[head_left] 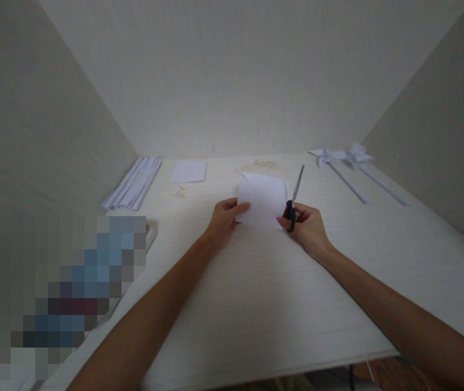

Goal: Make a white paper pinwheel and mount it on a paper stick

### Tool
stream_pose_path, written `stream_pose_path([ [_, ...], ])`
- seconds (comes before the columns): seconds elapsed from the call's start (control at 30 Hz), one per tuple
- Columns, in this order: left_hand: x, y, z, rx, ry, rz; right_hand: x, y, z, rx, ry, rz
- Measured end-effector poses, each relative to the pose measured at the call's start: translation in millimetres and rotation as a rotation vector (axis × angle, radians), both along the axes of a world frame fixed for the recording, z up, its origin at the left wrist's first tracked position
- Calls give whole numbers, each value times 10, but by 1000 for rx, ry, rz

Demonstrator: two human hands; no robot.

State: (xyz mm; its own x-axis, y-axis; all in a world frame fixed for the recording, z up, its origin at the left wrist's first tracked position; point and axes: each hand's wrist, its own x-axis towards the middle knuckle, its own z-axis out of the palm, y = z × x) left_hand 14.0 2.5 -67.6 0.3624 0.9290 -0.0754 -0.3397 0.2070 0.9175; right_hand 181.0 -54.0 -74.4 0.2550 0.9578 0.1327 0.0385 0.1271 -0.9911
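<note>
A square sheet of white paper is held up over the middle of the table, with a cut or crease line near its upper left corner. My left hand pinches its left edge, thumb on top. At the lower right corner, my right hand has the fingers closed round the black handles of a pair of scissors. The blades point up and away from me and look closed. My right thumb touches the paper's edge too; whether it grips the sheet I cannot tell.
Rolled white paper sticks lie at the back left, beside a stack of square paper and some tiny pale pieces. Two paper pinwheels on sticks lie at the back right. Walls enclose the table; the left front is pixelated.
</note>
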Motion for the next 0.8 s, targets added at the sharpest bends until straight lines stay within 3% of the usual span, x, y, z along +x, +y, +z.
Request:
stream_pose_path([
  [0.13,0,-26,-37,61,115,-48,33,45,-8,115,104,-143],
  [0.23,-6,-49,-35,142,219,-67,40,60,3,132,170,-157],
  [0.37,25,-72,-35,186,195,47,8,41,32,94,293,-185],
  [0.57,134,-110,-39,231,100,210,-113,-31,43,-8,268,-78],
  [0.67,182,-158,-24,231,100,191,-157,-59,29,-41,225,-48],
  [0.8,216,-224,6,266,162,152,-160,-65,5,22,241,-27],
])
